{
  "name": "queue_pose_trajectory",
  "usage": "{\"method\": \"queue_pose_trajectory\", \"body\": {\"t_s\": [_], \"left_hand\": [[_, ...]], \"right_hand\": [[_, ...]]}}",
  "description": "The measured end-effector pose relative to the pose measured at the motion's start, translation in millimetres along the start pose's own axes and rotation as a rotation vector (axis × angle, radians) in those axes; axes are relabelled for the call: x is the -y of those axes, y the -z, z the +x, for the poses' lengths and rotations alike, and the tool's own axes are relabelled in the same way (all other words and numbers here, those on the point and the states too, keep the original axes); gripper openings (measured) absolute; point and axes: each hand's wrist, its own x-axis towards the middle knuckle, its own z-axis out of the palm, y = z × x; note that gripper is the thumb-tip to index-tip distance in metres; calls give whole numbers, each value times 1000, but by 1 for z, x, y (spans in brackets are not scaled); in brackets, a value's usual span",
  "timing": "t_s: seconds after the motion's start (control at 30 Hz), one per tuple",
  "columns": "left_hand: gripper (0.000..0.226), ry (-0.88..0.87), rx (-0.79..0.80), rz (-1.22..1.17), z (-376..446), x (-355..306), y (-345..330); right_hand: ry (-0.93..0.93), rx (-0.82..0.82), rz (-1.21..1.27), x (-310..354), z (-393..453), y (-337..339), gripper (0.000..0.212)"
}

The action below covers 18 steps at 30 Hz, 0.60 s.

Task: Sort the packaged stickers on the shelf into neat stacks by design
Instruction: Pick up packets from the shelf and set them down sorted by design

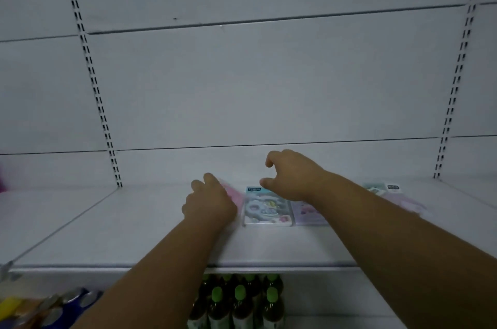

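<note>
On the white shelf (134, 232) lie packaged stickers. A blue-and-white pack (266, 207) sits in the middle. Left of it a pink pack (234, 193) shows beside and under my left hand (209, 203), whose fingers curl on it. A pale purple pack (306, 213) lies to the right, partly under my right forearm. My right hand (290, 175) hovers above the blue pack with fingers apart, holding nothing. Farther right lie a mint pack (375, 187) and a blurred pink pack (403, 202).
The shelf's back wall is white panels with slotted uprights (107, 127). Below the shelf stand several green-capped bottles (239, 301). Coloured items (48, 304) show at the lower left. The shelf's front edge (269, 269) runs across the view.
</note>
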Motion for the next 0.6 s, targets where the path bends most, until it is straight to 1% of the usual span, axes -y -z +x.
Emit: {"method": "queue_pose_trajectory", "body": {"t_s": [0.1,0.17,0.23,0.3,0.37,0.43,0.6], "left_hand": [[44,-34,-102,-288,1,15,9],[39,-25,-131,-595,-2,22,17],[35,-34,-141,-851,-7,28,25],[30,-47,-161,-1014,-10,35,33],[21,-65,-186,-1125,-11,41,40],[20,-71,-200,-1181,-11,46,45],[19,-44,-163,-1200,-14,57,45]], "right_hand": [[-71,53,-92,9,-1,-13,43],[-134,107,-135,16,-3,-28,43],[-225,152,-143,22,-3,-43,56],[-303,212,-183,26,-1,-54,67],[-347,244,-231,31,3,-60,70],[-339,257,-240,36,9,-62,68],[-317,295,-194,51,18,-65,51]]}}
